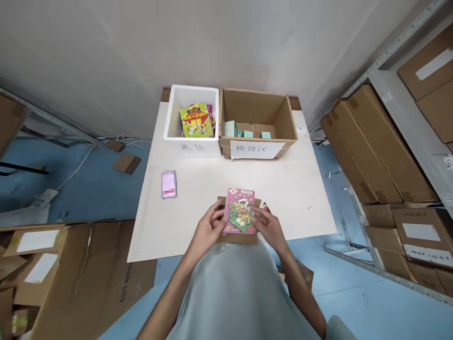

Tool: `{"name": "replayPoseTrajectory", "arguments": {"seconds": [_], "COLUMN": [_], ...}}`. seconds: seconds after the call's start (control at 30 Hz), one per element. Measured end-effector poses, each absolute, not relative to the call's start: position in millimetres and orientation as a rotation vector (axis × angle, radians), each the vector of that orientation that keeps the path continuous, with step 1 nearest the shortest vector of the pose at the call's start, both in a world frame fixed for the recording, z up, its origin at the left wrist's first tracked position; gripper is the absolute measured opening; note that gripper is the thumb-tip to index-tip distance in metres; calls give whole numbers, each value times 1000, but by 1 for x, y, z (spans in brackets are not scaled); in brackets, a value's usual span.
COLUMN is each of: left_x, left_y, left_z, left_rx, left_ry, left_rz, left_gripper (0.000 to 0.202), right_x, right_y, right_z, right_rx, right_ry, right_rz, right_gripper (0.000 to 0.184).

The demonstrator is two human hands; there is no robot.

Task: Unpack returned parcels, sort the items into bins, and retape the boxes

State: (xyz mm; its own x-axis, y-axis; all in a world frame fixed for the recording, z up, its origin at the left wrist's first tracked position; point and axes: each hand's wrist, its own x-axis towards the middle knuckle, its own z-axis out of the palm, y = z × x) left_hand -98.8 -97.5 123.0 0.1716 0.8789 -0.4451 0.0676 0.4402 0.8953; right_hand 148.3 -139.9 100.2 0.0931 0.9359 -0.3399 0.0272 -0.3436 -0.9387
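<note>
A purple picture book with a green garden scene on its cover is held between my two hands at the table's near edge. My left hand grips its left edge, thumb on the cover. On the opposite side, my right hand has its fingers closed on the right edge. Beneath the book lies a brown cardboard piece or small open box, mostly covered by it. A small red and black object lies just beyond my right hand, partly hidden.
At the table's back stand a white foam box containing colourful books and a cardboard box with small green boxes. A phone-like pink item lies left on the white table. Shelving with cartons stands right.
</note>
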Motion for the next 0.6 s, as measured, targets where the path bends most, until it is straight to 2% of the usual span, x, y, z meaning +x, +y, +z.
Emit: {"name": "replayPoseTrajectory", "arguments": {"seconds": [0.07,0.2,0.37,0.47,0.6], "left_x": [-99,-107,-126,-138,-150], "left_y": [-107,-124,-114,-71,11], "left_z": [103,74,64,85,157], "left_rx": [852,809,849,991,1308], "left_ry": [1247,1185,1216,1315,1337], "left_rz": [636,525,635,773,1058], "left_gripper": [109,101,97,91,83], "right_x": [146,139,124,108,79], "right_y": [-151,-170,-149,-93,17], "right_z": [76,44,46,71,127], "right_rx": [-1554,-1559,-1522,-1449,-1237], "right_ry": [-981,-883,-980,-1090,-1230], "right_rz": [1417,1522,1572,1545,1257], "right_gripper": [61,86,85,82,81]}}
